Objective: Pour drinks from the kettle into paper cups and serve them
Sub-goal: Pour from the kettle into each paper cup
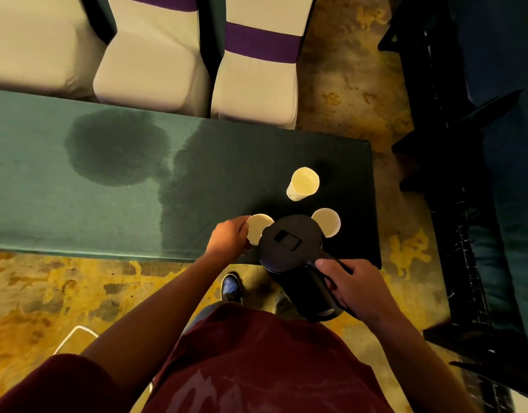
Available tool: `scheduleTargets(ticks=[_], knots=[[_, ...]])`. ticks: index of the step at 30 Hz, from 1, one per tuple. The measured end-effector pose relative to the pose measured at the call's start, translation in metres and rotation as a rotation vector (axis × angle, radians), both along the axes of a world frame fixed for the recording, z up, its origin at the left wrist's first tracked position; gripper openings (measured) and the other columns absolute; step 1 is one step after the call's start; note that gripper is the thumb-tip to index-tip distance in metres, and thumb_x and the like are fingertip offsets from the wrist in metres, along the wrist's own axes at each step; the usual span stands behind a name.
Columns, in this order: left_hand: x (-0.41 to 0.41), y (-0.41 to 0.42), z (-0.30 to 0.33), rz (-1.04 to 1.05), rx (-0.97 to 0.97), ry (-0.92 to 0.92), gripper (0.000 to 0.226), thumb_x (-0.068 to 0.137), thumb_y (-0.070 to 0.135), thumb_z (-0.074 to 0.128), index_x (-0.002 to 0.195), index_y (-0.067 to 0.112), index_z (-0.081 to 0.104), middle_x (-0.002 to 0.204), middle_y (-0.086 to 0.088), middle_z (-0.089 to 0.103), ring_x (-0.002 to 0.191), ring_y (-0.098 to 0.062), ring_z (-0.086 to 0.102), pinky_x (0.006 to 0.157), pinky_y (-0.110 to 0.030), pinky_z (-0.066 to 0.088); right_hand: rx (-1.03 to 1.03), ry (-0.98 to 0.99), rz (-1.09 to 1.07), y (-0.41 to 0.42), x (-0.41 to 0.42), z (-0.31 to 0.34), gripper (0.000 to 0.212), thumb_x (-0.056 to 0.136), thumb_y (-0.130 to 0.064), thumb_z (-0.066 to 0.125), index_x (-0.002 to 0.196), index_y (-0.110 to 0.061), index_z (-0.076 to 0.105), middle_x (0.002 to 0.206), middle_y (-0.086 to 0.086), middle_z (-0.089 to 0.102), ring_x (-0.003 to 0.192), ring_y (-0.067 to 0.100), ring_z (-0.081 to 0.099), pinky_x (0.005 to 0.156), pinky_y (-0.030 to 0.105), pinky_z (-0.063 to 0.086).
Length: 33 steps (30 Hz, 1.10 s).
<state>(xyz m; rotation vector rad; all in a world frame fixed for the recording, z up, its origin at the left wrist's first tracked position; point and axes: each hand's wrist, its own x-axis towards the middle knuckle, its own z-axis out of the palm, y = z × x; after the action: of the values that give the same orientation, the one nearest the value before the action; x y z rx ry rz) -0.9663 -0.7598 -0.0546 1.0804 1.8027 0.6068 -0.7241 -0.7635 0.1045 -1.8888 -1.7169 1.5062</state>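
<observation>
My right hand (353,290) grips the handle of a black kettle (292,244), held above the near edge of the green table (78,210). My left hand (230,238) is closed around a white paper cup (256,229) just left of the kettle, whose lid hides part of that cup. A second paper cup (328,220) peeks out at the kettle's right side. A third paper cup (303,183) stands apart, farther back on the table. The cups' contents cannot be made out.
Large dark wet patches (119,147) spread over the tablecloth. Three white-covered chairs with purple bands (256,70) stand behind the table. Dark furniture (480,174) lines the right side. Patterned yellow carpet (63,287) lies around my feet.
</observation>
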Motion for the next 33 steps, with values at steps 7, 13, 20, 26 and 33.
scheduleTargets(ticks=[7, 13, 20, 26, 33], knots=[[0.004, 0.006, 0.001, 0.004, 0.021, 0.052, 0.033, 0.102, 0.018, 0.041, 0.12, 0.013, 0.068, 0.07, -0.009, 0.073, 0.051, -0.012, 0.066, 0.05, -0.019, 0.05, 0.055, 0.18, -0.137, 0.005, 0.024, 0.011, 0.05, 0.083, -0.038, 0.06, 0.056, 0.003, 0.049, 0.043, 0.002, 0.038, 0.038, 0.016, 0.034, 0.046, 0.027, 0.027], [0.019, 0.025, 0.0, 0.097, 0.058, 0.091, 0.032, 0.102, 0.018, 0.041, 0.12, 0.013, 0.067, 0.068, -0.007, 0.072, 0.048, -0.008, 0.065, 0.05, -0.018, 0.049, 0.062, 0.282, -0.16, 0.042, 0.064, 0.035, 0.046, 0.078, -0.048, 0.059, 0.047, -0.016, 0.051, 0.042, 0.008, 0.033, 0.041, 0.02, 0.029, 0.048, 0.031, 0.025], [0.042, 0.036, 0.0, 0.197, 0.025, 0.129, 0.032, 0.102, 0.016, 0.04, 0.12, 0.013, 0.066, 0.069, -0.01, 0.072, 0.051, -0.013, 0.065, 0.054, -0.022, 0.05, 0.152, 0.414, -0.263, 0.102, 0.114, 0.056, 0.048, 0.077, -0.048, 0.053, 0.05, -0.009, 0.045, 0.037, 0.004, 0.026, 0.037, 0.019, 0.026, 0.047, 0.047, 0.023], [0.054, 0.035, -0.002, 0.351, -0.038, 0.131, 0.031, 0.102, 0.017, 0.04, 0.116, 0.011, 0.067, 0.067, -0.012, 0.072, 0.042, -0.006, 0.062, 0.046, -0.014, 0.046, 0.263, 0.417, -0.334, 0.152, 0.128, 0.033, 0.047, 0.083, -0.043, 0.054, 0.055, -0.006, 0.05, 0.04, 0.007, 0.032, 0.043, 0.025, 0.032, 0.054, 0.041, 0.031], [0.076, 0.03, 0.007, 0.593, 0.015, 0.097, 0.03, 0.104, 0.021, 0.039, 0.116, 0.015, 0.065, 0.068, -0.014, 0.071, 0.05, -0.016, 0.063, 0.052, -0.026, 0.054, 0.196, 0.515, -0.581, 0.205, 0.118, -0.025, 0.034, 0.08, -0.036, 0.062, 0.065, -0.006, 0.057, 0.048, -0.003, 0.045, 0.04, 0.005, 0.047, 0.043, 0.019, 0.035]])
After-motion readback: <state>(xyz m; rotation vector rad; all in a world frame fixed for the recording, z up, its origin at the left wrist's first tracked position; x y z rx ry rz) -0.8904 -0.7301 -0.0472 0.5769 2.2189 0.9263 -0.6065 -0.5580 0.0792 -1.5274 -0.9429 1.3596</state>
